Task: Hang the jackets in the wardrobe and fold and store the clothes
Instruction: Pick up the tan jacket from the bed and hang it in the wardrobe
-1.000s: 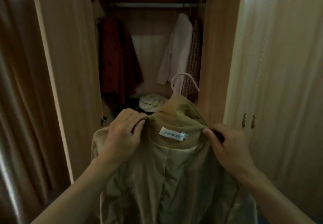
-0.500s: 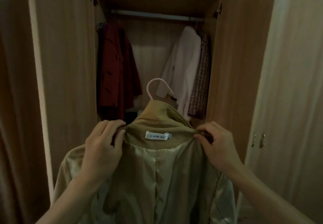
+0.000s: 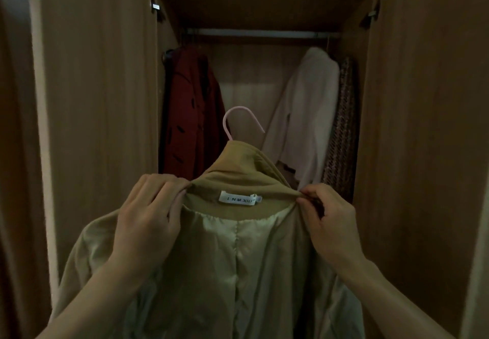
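Both hands, left (image 3: 148,217) and right (image 3: 330,222), grip the tan jacket's (image 3: 238,259) collar, seemingly pinched.

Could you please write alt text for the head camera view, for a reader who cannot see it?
Two hands, left hand and right hand, hold a tan jacket by its collar on a pink hanger before an open wardrobe. A red coat, a pale jacket and a tweed garment hang from the rail.

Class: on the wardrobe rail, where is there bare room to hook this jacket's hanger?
The rail is bare in the middle, between the red coat and the pale pink jacket. The right end is crowded: pink jacket against tweed garment.
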Tool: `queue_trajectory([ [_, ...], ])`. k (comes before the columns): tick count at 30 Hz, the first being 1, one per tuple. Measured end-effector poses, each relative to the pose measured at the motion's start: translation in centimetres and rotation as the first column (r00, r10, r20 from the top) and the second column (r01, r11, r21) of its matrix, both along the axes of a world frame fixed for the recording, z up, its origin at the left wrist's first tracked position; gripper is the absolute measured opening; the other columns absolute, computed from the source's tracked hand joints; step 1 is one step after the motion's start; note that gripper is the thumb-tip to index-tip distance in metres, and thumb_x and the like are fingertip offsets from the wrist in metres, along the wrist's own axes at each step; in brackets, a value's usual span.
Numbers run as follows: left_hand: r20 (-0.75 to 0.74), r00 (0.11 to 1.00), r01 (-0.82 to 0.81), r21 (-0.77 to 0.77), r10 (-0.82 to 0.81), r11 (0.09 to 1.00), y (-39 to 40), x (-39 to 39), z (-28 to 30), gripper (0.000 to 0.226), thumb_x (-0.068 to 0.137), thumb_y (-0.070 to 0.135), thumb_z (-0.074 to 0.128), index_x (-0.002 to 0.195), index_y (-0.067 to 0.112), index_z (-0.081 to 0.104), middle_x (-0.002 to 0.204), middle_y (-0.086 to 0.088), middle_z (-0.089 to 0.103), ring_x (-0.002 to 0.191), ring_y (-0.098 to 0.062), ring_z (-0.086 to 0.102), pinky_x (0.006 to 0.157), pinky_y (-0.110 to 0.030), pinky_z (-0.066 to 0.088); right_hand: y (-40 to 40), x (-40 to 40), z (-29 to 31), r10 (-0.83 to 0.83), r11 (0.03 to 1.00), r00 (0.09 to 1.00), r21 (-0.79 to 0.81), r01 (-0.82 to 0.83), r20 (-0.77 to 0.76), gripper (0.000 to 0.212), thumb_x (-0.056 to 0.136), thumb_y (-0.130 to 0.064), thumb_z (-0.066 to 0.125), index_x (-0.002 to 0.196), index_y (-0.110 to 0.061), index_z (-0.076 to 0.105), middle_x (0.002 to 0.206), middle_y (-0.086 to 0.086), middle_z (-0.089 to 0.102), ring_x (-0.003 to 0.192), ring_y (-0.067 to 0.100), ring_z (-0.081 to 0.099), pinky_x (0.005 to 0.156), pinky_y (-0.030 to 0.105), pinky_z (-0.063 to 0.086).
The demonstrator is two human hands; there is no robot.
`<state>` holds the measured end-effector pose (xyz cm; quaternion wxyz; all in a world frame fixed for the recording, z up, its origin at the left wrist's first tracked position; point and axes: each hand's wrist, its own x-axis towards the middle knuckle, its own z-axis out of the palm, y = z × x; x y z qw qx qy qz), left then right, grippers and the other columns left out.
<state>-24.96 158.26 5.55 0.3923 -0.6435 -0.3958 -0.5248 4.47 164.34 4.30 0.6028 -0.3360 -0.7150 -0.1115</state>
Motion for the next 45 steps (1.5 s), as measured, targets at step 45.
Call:
queue_trajectory([
  [45,-0.089,0.959,-0.233,0.289,0.268,0.929,39.5,-11.4,23.9,0.012,0.091,0.011,0.058,0.097,0.007,0.068,0.092,-0.010,0.064,0.084,-0.026,0.057,0.073,-0.039,0.048,48.0,-15.8,22.6,0.109,0.888,0.981,0.460,-0.024,-0.160,0.019,0.086,-0.006,0.067,0.089,-0.021,0.055,0.089,-0.005,0.048,0.083,0.012,0.045,0.075,0.031,0.038],
])
